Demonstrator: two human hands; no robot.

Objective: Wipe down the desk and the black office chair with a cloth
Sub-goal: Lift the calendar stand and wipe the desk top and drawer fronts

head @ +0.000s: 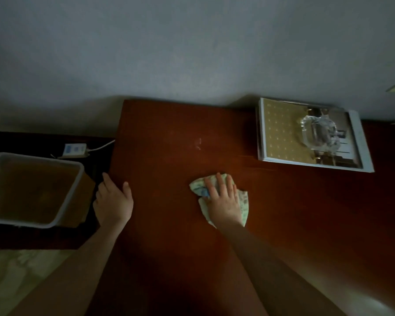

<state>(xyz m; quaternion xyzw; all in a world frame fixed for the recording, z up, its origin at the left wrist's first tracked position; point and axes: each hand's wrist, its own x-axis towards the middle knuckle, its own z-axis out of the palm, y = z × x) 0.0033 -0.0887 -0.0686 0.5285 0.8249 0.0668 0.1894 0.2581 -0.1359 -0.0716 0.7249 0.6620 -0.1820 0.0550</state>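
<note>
Reddish desk (169,133), grey wall (169,42) bhd.

right hand (224,197) is lying flat on a crumpled cloth (242,199), pressing it onto the reddish desk (169,137); left hand (113,201) is sitting on the desk's left edge; white tub (77,192) is sitting off to the left; a glass dish (320,135) is resting on a booklet (281,133) at the back right

We see through one wide-angle camera on the head, looking forward and steeply down at the desk (169,137) from close above; the wall (192,42) fills the upper frame, and the desktop runs off the lower right edge.
</note>
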